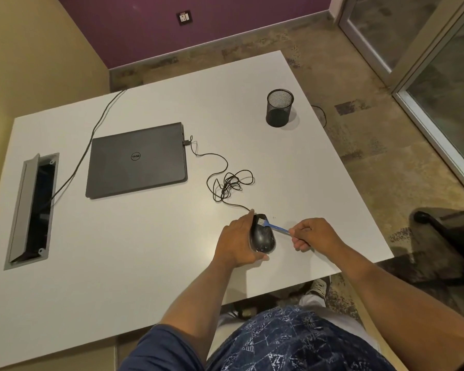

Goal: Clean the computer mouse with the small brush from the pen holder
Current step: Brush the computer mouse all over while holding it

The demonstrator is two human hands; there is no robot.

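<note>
Brushing is underway: the left hand (235, 241) clasps the mouse (263, 236) while the right hand (312, 234), clamped on the brush (272, 226), should next sweep bristles across its front.

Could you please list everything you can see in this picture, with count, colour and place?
table: one, white, fills most of the view
laptop: one, dark grey, closed, left of centre on the table
mouse: one, black, near the front edge, against the left hand
mouse cable: one, black, loosely coiled between laptop and mouse
brush: one, blue handle, head on the front of the mouse
pen holder: one, black mesh, far right of the table
cable hatch: one, grey, lid open, left side of the table
power cable: one, black, from the hatch off the far edge
left hand: steadying the mouse
right hand: gripping the brush handle
</note>
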